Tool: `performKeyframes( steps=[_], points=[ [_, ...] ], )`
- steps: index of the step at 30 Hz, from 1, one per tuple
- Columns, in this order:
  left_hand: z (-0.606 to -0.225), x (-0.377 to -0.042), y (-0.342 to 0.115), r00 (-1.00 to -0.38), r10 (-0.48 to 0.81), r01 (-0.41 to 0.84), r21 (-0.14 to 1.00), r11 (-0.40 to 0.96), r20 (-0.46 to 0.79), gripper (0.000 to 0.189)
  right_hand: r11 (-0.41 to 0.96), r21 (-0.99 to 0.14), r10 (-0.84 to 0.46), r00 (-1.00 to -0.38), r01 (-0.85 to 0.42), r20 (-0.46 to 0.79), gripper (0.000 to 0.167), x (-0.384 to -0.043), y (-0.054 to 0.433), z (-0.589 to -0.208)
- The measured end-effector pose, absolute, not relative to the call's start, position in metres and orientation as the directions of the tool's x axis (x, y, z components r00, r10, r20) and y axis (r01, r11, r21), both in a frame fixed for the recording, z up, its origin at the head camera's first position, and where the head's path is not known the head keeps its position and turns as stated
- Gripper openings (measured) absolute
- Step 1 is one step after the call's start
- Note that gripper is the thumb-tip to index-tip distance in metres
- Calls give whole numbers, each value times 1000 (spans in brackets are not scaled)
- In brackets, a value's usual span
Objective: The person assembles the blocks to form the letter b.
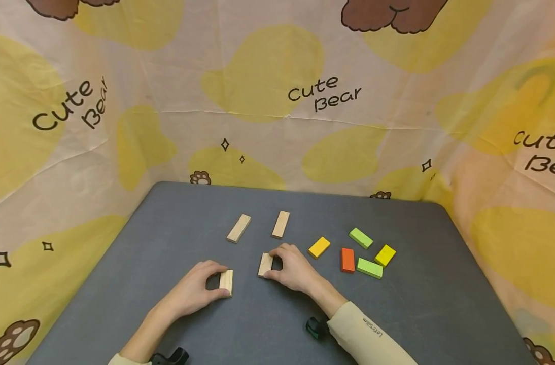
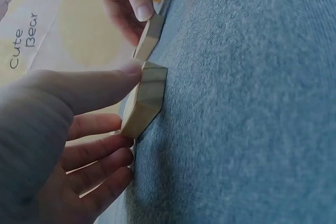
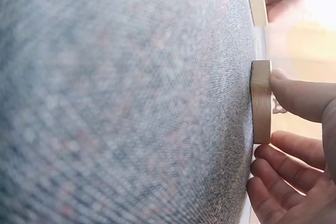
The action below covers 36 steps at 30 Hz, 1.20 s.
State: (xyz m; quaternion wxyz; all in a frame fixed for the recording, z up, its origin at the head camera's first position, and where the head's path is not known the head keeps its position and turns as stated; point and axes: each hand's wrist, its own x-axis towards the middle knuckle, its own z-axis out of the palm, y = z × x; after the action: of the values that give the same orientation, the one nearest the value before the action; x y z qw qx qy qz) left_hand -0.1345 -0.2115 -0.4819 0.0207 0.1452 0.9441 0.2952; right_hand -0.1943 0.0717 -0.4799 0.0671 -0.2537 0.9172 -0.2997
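Observation:
My left hand [image 1: 196, 289] pinches a plain wooden block [image 1: 226, 283] by its two ends, thumb at the near end and fingers at the far one. In the left wrist view this block [image 2: 147, 98] lies at the grey tabletop surface. To the right, my right hand [image 1: 292, 268] grips a second plain wooden block [image 1: 266, 265] the same way, thumb near and fingers far; the right wrist view shows that block [image 3: 261, 102] low against the cloth-like surface. A gap separates the two held blocks. Beyond them lie two more plain blocks, one on the left [image 1: 238, 228] and one on the right [image 1: 280, 224].
On the right of the grey table [image 1: 423, 314] lie several coloured blocks: an orange-yellow one [image 1: 319, 247], a red one [image 1: 347, 260], two green ones [image 1: 361, 238] and a yellow one [image 1: 385, 255]. A printed "Cute Bear" curtain [image 1: 259, 101] encloses the table's back and sides.

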Motion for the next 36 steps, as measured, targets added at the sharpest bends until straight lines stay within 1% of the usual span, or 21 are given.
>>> performKeyframes(
  steps=[7, 15, 21, 30, 36],
  points=[
    [-482, -134, -215, -943, 330, 295, 565, 770, 44, 62, 687, -588, -510, -860, -427, 29, 50, -194, 72, -479],
    [-482, -135, -213, -947, 314, 295, 586, 755, 73, 59, 689, -590, -511, -860, -421, 18, 50, -195, 72, -479],
    [-479, -134, -208, -945, 312, 299, 639, 709, 95, 58, 692, -590, -508, -861, -417, 12, 50, -195, 71, -479],
    [-475, -133, -197, -918, 383, 348, 672, 653, 103, 58, 701, -583, -505, -863, -411, 1, 50, -196, 71, -479],
    [-476, -132, -187, -902, 425, 358, 690, 629, 81, 58, 708, -580, -497, -867, -402, -6, 51, -197, 70, -478]
  ],
)
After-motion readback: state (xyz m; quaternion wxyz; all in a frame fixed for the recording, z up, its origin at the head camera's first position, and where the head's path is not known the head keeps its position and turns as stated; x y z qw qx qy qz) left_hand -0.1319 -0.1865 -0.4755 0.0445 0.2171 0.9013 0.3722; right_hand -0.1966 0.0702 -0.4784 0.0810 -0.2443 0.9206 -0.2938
